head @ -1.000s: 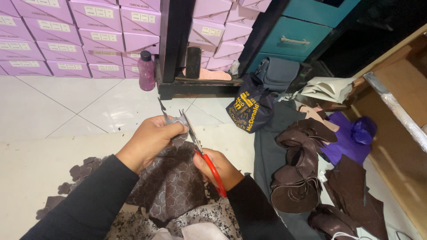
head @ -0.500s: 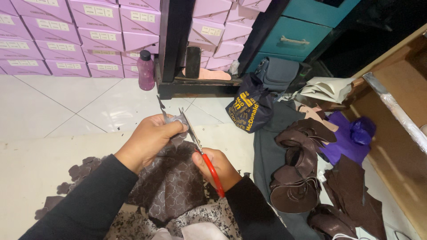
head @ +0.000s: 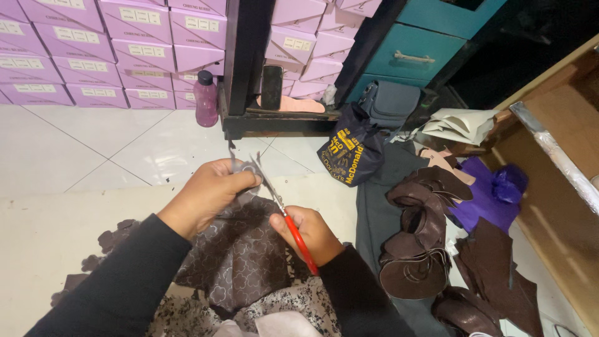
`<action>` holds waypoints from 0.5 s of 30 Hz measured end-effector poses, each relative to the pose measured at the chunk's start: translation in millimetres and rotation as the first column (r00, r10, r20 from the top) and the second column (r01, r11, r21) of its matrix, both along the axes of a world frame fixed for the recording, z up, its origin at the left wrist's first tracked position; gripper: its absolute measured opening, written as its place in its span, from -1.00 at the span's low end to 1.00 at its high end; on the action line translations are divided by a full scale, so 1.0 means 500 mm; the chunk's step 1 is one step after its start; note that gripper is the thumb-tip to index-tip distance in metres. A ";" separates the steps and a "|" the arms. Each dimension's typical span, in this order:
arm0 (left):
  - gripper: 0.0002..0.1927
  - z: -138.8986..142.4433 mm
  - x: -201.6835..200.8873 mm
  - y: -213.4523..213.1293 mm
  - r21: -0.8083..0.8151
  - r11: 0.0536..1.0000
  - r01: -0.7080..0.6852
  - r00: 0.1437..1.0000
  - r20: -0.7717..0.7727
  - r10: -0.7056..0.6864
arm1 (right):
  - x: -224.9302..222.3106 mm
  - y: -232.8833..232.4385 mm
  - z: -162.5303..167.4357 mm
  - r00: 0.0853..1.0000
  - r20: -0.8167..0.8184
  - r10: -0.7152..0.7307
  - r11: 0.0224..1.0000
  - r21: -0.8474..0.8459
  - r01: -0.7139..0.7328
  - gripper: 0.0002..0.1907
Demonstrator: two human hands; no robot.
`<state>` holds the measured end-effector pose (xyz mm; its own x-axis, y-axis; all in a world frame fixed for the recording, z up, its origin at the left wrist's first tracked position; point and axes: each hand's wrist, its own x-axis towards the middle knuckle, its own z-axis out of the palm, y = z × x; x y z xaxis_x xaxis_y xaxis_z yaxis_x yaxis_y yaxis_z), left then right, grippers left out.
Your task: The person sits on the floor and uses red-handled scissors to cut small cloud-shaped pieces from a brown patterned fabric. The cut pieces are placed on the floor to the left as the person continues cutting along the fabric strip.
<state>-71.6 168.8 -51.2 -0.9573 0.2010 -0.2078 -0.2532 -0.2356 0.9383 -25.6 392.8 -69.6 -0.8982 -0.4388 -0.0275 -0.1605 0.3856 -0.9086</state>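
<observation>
Head view: left hand [head: 209, 190] closed, pinching the top edge of a brown patterned sheet [head: 240, 259] held over the lap. Right hand [head: 309, 234] closed around red-handled scissors [head: 284, 215], blades at that edge beside the left fingers. Cut dark brown pieces [head: 418, 249] lie on the floor to the right.

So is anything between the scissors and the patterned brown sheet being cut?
Nothing visible. The right hand holds the red-handled scissors with their blades already at the patterned brown sheet, whose upper edge the left hand pinches.
</observation>
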 end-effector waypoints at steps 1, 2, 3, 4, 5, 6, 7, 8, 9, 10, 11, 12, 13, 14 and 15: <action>-0.83 0.000 0.003 0.004 -0.010 1.000 0.022 1.000 0.009 -0.022 | 0.002 -0.003 -0.003 1.000 0.001 -0.030 0.999 -0.032 0.030 -0.56; -0.83 0.000 0.006 0.009 -0.021 0.999 0.044 0.999 0.019 -0.043 | 0.004 -0.007 -0.006 0.998 0.004 -0.060 0.996 -0.065 0.060 -0.58; -0.82 -0.001 0.009 0.015 -0.030 0.998 0.064 0.998 0.029 -0.063 | 0.004 -0.010 -0.008 0.996 0.006 -0.088 0.992 -0.096 0.088 -0.61; -0.81 -0.002 0.012 0.023 0.002 0.999 0.033 0.999 0.011 -0.033 | 0.005 -0.012 -0.010 0.995 -0.005 -0.102 0.989 -0.110 0.101 -0.58; -0.80 -0.003 0.015 0.031 0.034 0.999 0.002 1.000 -0.007 -0.001 | 0.006 -0.014 -0.012 0.993 -0.016 -0.116 0.986 -0.124 0.113 -0.55; -0.79 -0.005 0.018 0.038 0.066 0.997 -0.029 0.999 -0.022 0.031 | 0.006 -0.016 -0.013 0.991 -0.026 -0.130 0.982 -0.139 0.125 -0.51; -0.80 -0.007 0.020 0.042 0.058 0.997 -0.052 0.998 -0.041 0.055 | 0.007 -0.016 -0.013 0.990 0.049 -0.129 0.983 -0.129 0.134 -0.53; -0.80 -0.008 0.020 0.046 0.049 0.996 -0.075 0.995 -0.060 0.078 | 0.007 -0.015 -0.013 0.984 0.122 -0.127 0.983 -0.118 0.141 -0.55; -0.79 -0.009 0.018 0.049 0.042 0.994 -0.098 0.992 -0.080 0.101 | 0.007 -0.013 -0.012 0.973 0.195 -0.126 0.983 -0.107 0.148 -0.56; -0.79 -0.010 0.017 0.048 0.027 0.995 -0.097 0.990 -0.101 0.099 | 0.006 -0.013 -0.012 0.975 0.195 -0.103 0.984 -0.121 0.128 -0.56; -0.78 -0.011 0.015 0.047 0.012 0.995 -0.097 0.988 -0.122 0.097 | 0.005 -0.012 -0.012 0.978 0.194 -0.080 0.985 -0.135 0.108 -0.55; -0.78 -0.012 0.013 0.047 -0.002 0.995 -0.097 0.985 -0.142 0.095 | 0.005 -0.010 -0.012 0.980 0.193 -0.058 0.985 -0.148 0.087 -0.55; -0.78 -0.013 0.012 0.048 -0.008 0.996 -0.089 0.985 -0.147 0.087 | 0.004 -0.008 -0.012 0.983 0.179 -0.049 0.987 -0.142 0.075 -0.54; -0.78 -0.014 0.011 0.049 -0.014 0.997 -0.080 0.985 -0.152 0.077 | 0.003 -0.005 -0.012 0.985 0.165 -0.041 0.989 -0.136 0.063 -0.53; -0.79 -0.014 0.011 0.050 -0.020 0.997 -0.071 0.985 -0.158 0.067 | 0.003 -0.003 -0.013 0.988 0.151 -0.032 0.990 -0.130 0.052 -0.52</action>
